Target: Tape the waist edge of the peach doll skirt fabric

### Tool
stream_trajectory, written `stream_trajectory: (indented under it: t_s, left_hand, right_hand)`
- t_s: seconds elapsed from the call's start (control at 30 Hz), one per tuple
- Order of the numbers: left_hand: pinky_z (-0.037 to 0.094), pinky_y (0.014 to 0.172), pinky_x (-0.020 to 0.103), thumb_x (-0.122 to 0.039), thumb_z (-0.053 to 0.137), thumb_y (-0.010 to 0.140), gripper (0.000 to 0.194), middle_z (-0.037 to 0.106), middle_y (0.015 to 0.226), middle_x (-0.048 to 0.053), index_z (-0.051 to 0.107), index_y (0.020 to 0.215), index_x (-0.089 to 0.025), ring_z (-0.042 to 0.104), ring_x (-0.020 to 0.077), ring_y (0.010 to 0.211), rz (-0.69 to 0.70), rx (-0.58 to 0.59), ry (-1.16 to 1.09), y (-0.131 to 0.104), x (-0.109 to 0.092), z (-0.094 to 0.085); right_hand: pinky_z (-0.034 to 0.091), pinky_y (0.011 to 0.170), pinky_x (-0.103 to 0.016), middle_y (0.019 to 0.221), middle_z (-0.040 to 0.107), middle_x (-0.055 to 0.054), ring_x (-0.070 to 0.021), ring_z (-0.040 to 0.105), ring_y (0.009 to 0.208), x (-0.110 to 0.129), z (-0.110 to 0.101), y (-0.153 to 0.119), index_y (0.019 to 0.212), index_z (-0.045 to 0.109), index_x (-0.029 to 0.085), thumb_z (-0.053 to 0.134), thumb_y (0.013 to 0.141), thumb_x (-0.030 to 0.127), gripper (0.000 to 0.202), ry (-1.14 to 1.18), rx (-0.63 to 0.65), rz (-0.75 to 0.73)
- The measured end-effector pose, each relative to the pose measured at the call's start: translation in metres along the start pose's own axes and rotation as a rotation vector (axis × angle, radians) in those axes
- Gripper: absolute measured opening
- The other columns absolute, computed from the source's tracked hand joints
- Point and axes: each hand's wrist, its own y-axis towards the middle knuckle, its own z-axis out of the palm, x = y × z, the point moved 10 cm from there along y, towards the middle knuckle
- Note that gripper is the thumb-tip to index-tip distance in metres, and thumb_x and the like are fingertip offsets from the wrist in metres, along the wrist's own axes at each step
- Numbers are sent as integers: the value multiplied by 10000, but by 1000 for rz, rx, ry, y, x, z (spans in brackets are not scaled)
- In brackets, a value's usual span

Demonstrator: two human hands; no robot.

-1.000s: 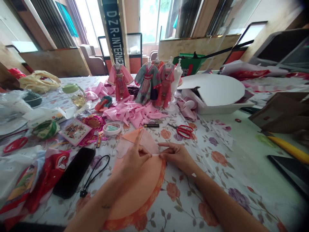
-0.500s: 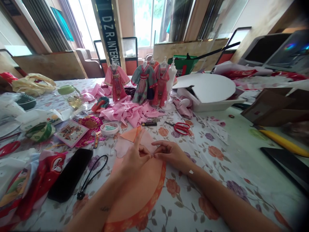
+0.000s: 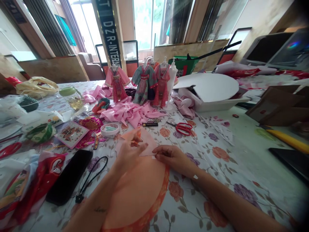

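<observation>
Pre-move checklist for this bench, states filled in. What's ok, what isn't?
1. Right hand at the orange fabric: ok.
2. Right fingers' pinch on it: cannot tell.
3. Left hand off the pale pink piece: cannot tell.
4. Orange fabric's outline fully in view: not ok, left forearm covers part.
5. Red-handled scissors off the fabric: ok.
6. Phone off the fabric: ok.

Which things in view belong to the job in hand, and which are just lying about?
In the job, judging by the hands:
- orange fabric, by the left hand
- pale pink fabric, by the right hand

Apparently lying about:
- red-handled scissors
- black phone
- green-lidded jug
</observation>
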Motion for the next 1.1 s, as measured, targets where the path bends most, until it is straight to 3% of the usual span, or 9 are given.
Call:
stream_trajectory:
  t_s: [0.07, 0.17, 0.33, 0.47, 0.57, 0.7, 0.93, 1.1]
  left_hand:
    - [424, 815, 282, -432, 623, 798, 415, 598, 915, 34, 614, 1138, -195, 549, 161, 881, -49, -22, -240, 4, 0, -7]
    - [439, 818, 303, -519, 535, 835, 411, 610, 937, 67, 665, 970, -154, 556, 187, 923, -176, -40, -583, 4, 4, -10]
    - [435, 860, 314, -498, 468, 883, 419, 612, 993, 92, 670, 919, -133, 549, 194, 966, -320, 55, -745, -5, 6, -2]
    - [421, 894, 336, -545, 418, 885, 488, 608, 973, 97, 670, 902, -128, 546, 206, 971, -338, 187, -687, -10, 0, 1]
    - [414, 898, 351, -606, 371, 870, 572, 614, 964, 111, 672, 887, -120, 553, 217, 949, -314, 273, -535, -10, -7, -2]
    - [417, 900, 376, -640, 377, 846, 607, 622, 972, 121, 679, 875, -114, 563, 238, 953, -237, 368, -312, -11, -14, -3]
    - [435, 895, 370, -660, 345, 844, 644, 652, 959, 115, 694, 850, -118, 577, 238, 966, -148, 385, -120, -14, -27, -7]
    - [444, 875, 368, -660, 364, 836, 628, 677, 946, 110, 709, 824, -136, 586, 244, 963, -117, 384, -63, -14, -34, -10]
  right_hand:
    - [408, 644, -273, 822, 654, -36, -170, 575, 741, 6, 0, 0, 917, 671, 173, 559, 825, 387, 258, -59, -3, -31]
    - [420, 668, -285, 839, 662, -51, -184, 578, 761, 14, -4, 0, 881, 673, 160, 523, 838, 396, 284, -131, -46, -52]
    - [413, 598, -270, 747, 654, -32, -164, 560, 659, 25, -24, -5, 846, 659, 165, 518, 834, 363, 243, -269, -267, -85]
    - [393, 553, -258, 667, 614, -14, -150, 532, 613, 38, -33, -9, 708, 604, 174, 540, 823, 374, 240, -359, -390, -118]
    - [393, 552, -256, 655, 602, -9, -145, 527, 608, 53, -26, -9, 672, 580, 176, 533, 832, 373, 258, -361, -354, -170]
    - [439, 639, -271, 766, 650, -30, -164, 578, 713, 75, -9, -11, 787, 637, 178, 534, 850, 317, 184, -331, -277, -267]
    - [423, 780, -323, 882, 642, -59, -192, 549, 857, 124, 24, -21, 921, 633, 186, 513, 888, 198, 124, -604, -260, -599]
    - [397, 783, -350, 853, 624, -68, -203, 490, 815, 140, 37, -20, 846, 609, 193, 484, 903, 184, 137, -792, -282, -711]
